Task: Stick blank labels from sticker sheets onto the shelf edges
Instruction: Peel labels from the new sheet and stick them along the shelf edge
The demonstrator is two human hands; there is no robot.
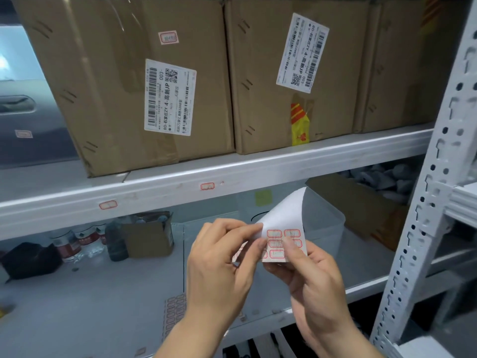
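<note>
Red-outlined white labels (283, 241), pale grey shelf edge (165, 191), brown cardboard boxes (124, 81).

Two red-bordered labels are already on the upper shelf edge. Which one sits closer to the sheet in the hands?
The right-hand label, below the gap between the two front boxes. It lies nearly above the sticker sheet; the other label sits farther left along the shelf edge.

We are looking at a stockroom or warehouse storage area. A white metal shelving rack (232, 174) with a perforated slotted upright (423, 202) fills the view. Its upper shelf carries large brown cardboard cartons (108, 81), each bearing a printed shipping label with barcodes (169, 98). Small red-bordered labels (207, 186) sit on the shelf edge. On the shelf below we see an open smaller box (147, 236), bottles (67, 244) and a bin of grey packaged goods (387, 177).
</note>
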